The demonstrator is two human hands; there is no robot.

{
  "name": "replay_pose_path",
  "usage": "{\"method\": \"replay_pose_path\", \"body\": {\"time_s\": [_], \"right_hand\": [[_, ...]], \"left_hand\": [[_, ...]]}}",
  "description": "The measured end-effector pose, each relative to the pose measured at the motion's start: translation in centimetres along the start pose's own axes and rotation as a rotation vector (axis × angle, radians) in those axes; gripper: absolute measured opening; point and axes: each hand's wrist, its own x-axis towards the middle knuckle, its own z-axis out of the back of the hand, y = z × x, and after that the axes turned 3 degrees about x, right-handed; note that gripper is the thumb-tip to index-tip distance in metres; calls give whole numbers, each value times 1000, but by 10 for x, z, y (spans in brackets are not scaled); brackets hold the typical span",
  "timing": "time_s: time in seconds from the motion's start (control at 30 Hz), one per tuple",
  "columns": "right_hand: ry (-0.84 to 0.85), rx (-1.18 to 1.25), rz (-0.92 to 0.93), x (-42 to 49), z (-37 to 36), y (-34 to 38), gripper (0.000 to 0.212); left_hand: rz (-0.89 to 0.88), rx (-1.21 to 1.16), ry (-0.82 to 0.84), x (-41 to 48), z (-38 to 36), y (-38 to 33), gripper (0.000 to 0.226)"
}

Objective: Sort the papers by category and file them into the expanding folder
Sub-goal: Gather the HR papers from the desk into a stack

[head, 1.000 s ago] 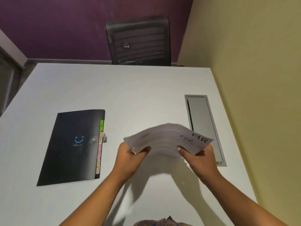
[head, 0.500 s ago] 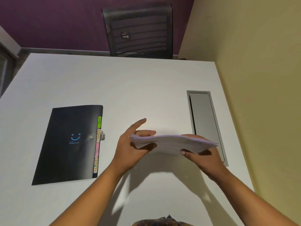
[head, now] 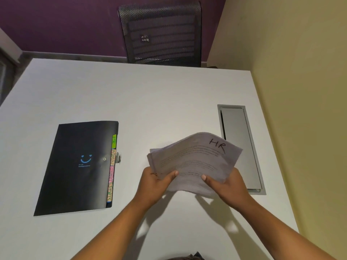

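Papers [head: 195,162], topped by a sheet marked "HR", arch above the white surface [head: 150,102], pinched at their near edge by the left hand [head: 155,182] and right hand [head: 227,184]. Left of them the black expanding folder [head: 78,166] lies shut and flat with coloured tabs along its right edge; a grey cable hatch [head: 242,147] sits just right of the stack, and a mesh chair [head: 161,32] stands at the far side.

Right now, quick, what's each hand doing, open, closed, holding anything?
Left hand: closed on the near left edge of the stack of papers, lifted off the table.
Right hand: closed on the stack's near right edge.
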Motion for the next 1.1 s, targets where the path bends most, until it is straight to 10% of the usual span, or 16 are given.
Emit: {"method": "replay_pose_path", "body": {"time_s": [0.57,0.8,0.93,1.1], "right_hand": [[34,-14,-178,-33,-26,-9,17],[-104,91,-335,-46,-45,-7,21],[-127,108,-353,-54,-50,-6,20],[-167,116,-365,-62,-57,-3,20]], "left_hand": [[326,-196,34,-32,54,-2,33],[322,688,-499,-34,112,81,29],[512,1030,-458,-39,136,103,84],[480,1101,-390,-40,146,113,91]]}}
